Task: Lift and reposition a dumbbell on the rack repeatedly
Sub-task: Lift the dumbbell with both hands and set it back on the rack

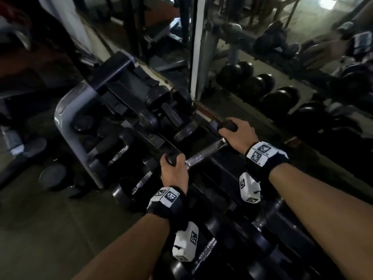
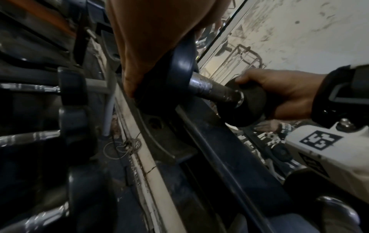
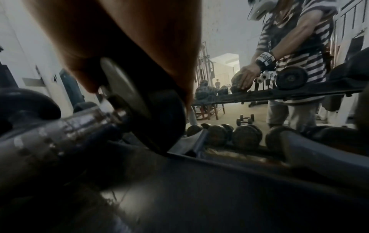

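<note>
A dumbbell with a chrome handle [image 1: 205, 153] and black round heads lies across the top tier of the dark rack [image 1: 66, 122]. My left hand [image 1: 174, 170] curls over its near-left head, and my right hand [image 1: 239, 134] curls over its far-right head. In the left wrist view my palm [image 2: 151, 39] covers one head [image 2: 179, 75], the handle [image 2: 211, 89] runs right, and the right hand [image 2: 279, 93] grips the other head. In the right wrist view the head [image 3: 155, 113] sits under my palm, with its lower edge at the rack rail [image 3: 219, 165]. Whether it rests there or hovers is unclear.
More dumbbells [image 1: 121, 154] fill the lower tiers and the slots to the left. A wall mirror [image 1: 282, 57] stands right behind the rack and reflects a row of dumbbells. A round weight [image 1: 52, 176] lies on the floor at the rack's left end.
</note>
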Demonstrator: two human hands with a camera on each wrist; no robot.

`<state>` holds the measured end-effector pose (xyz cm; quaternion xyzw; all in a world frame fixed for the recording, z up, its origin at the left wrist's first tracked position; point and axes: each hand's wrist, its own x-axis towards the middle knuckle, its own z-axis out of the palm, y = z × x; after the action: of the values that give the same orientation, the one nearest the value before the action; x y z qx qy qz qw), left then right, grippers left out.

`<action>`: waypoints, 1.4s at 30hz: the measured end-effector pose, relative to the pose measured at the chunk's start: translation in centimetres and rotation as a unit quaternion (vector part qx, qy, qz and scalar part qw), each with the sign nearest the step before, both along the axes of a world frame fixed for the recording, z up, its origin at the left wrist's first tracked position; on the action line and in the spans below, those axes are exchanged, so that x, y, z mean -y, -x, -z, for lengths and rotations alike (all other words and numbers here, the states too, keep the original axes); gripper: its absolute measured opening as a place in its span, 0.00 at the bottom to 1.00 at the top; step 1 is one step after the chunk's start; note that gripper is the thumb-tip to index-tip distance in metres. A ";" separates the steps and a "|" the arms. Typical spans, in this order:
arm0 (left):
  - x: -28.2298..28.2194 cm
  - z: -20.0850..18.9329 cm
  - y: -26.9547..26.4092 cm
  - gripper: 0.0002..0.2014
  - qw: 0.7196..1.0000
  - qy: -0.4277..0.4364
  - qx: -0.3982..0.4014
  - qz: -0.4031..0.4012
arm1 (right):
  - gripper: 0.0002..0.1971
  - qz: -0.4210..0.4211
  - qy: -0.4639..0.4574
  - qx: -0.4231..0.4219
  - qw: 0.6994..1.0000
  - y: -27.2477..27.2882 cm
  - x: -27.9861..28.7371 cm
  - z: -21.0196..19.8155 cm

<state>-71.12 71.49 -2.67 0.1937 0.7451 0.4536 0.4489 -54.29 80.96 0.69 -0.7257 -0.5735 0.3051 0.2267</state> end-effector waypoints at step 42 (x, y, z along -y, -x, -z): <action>-7.1 -7.3 6.7 0.29 0.902 -0.101 -0.332 0.258 | 0.17 0.006 -0.085 0.048 0.995 2.9 -0.6 -4.0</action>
<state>-77.83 78.56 4.66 0.5628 0.7250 0.3043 0.2551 -57.23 81.59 4.69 -0.7215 -0.6028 0.2185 0.2612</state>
